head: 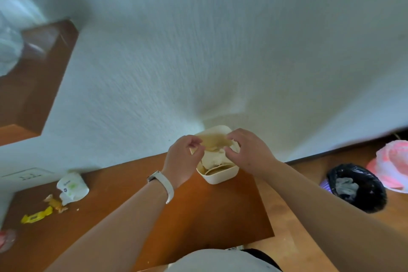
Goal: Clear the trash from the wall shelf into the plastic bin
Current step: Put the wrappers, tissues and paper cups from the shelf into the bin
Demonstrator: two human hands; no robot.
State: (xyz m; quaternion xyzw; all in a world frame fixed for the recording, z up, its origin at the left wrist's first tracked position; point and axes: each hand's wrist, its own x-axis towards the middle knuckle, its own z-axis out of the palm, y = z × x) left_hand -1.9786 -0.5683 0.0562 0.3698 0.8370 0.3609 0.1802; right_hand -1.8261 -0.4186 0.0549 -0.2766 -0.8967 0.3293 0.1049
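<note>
Both hands hovering close together, not touching, over cream plastic bin (220, 180); bin sitting on wall shelf (123, 174) against wall; left hand (184, 158) and right hand (250, 153) curling fingers above crumpled paper (213, 159) inside bin; grip unclear through blur; white wrapper (72, 187) and yellow wrapper (36, 215) lying on shelf, well left of bin.

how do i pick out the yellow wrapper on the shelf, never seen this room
Find the brown wooden shelf against the white wall and follow it to its left end, away from the cream tub. The yellow wrapper lies near a crumpled white packet; it is the only bright yellow piece there.
</note>
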